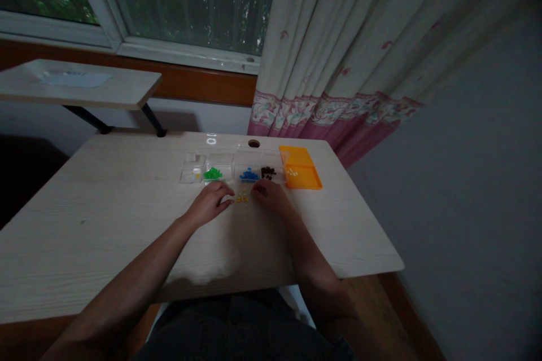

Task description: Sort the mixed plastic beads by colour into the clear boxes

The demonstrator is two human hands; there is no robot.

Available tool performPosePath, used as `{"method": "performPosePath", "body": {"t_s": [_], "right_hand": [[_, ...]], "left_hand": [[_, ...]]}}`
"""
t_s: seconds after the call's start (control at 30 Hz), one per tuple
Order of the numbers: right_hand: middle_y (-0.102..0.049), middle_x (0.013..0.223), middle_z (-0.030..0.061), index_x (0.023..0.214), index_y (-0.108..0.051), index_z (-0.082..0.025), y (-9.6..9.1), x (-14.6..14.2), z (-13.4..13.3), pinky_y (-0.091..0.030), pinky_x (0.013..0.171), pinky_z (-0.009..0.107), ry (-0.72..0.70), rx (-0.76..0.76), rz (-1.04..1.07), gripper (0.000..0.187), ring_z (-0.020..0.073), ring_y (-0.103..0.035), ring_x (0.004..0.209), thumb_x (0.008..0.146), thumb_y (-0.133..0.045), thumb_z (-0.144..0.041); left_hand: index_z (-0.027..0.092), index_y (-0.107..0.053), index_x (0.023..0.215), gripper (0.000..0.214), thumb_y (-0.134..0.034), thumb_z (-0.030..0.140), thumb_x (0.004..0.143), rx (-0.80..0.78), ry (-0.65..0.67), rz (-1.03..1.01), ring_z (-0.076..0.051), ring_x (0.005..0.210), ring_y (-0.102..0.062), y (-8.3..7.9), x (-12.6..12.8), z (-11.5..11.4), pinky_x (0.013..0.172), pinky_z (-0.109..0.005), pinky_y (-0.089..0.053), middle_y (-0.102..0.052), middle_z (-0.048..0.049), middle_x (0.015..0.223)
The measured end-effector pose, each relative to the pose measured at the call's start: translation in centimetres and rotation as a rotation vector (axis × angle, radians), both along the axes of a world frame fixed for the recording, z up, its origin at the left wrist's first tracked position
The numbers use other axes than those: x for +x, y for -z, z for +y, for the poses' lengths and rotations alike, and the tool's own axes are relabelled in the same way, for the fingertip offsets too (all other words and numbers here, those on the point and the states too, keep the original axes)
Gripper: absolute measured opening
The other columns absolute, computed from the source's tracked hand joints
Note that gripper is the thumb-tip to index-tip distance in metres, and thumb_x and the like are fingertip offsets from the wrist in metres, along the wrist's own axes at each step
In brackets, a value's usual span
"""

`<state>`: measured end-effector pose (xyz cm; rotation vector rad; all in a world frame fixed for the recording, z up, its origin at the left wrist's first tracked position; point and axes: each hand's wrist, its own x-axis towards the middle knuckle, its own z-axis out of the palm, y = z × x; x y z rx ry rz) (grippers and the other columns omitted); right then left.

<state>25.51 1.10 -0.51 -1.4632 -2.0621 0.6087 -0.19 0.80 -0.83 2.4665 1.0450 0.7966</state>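
Small yellow pieces [242,198] lie loose on the table between my two hands. My left hand [210,201] rests at their left, fingers curved, with a gap between thumb and fingers and nothing seen in it. From the right, my right hand [270,194] reaches in with its fingers drawn together beside the pieces. Shadow hides whatever its fingertips may hold. Just beyond the hands stand clear lidded boxes with green pieces [213,174], blue pieces [249,175] and dark brown pieces [268,171]. The leftmost clear box [186,175] has a few white and yellow bits inside.
An orange box [304,177] lies opened at the right, with white pieces [292,172] by its left side. Behind the boxes is a round hole [254,144] in the table [127,208]. A raised shelf [127,90] stands at the back left; a curtain [322,67] hangs behind.
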Motion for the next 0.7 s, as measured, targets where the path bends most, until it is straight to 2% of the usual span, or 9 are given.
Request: {"method": "performPosePath", "body": {"t_s": [0.13,0.23,0.53,0.7], "right_hand": [[-0.073,0.093,0.0047,0.1,-0.072,-0.023,0.4,0.03,0.57,-0.051,0.084,0.033,-0.013,0.077,-0.006,0.022,0.0188,-0.067,0.088,0.083,-0.061,-0.016],[-0.074,0.097,0.0057,0.098,-0.075,-0.024,0.55,0.04,0.83,-0.05,0.09,0.037,-0.031,0.119,-0.026,0.02,0.0211,-0.067,0.095,0.084,-0.062,-0.018],[-0.072,0.082,0.0026,0.088,-0.071,-0.024,0.34,0.02,0.44,-0.05,0.078,0.031,0.021,0.147,-0.012,0.008,0.0181,-0.065,0.08,0.085,-0.066,-0.027],[-0.071,0.08,0.0041,0.082,-0.07,-0.022,-0.05,0.82,0.67,-0.048,0.08,0.032,0.081,0.276,-0.006,0.009,0.019,-0.063,0.081,0.085,-0.064,-0.029]], "left_hand": [[0.021,-0.068,0.105,0.018,-0.063,0.029,0.089,-0.009,-0.007,0.001,-0.023,0.101,-0.059,0.15,-0.1,0.13,0.092,-0.039,-0.048,-0.063,-0.008,0.102],[0.021,-0.068,0.104,0.017,-0.063,0.029,0.089,-0.013,-0.014,-0.009,-0.023,0.1,-0.059,0.28,-0.15,0.23,0.092,-0.038,-0.048,-0.063,-0.008,0.102],[0.018,-0.067,0.09,0.01,-0.058,0.024,0.091,-0.02,-0.034,0.035,-0.022,0.093,-0.058,-0.18,0.41,0.15,0.085,-0.034,-0.047,-0.062,-0.0076,0.094],[0.017,-0.065,0.087,0.015,-0.055,0.026,0.093,-0.015,-0.054,0.082,-0.022,0.089,-0.057,-0.48,0.7,0.05,0.082,-0.035,-0.047,-0.062,-0.009,0.092]]}}
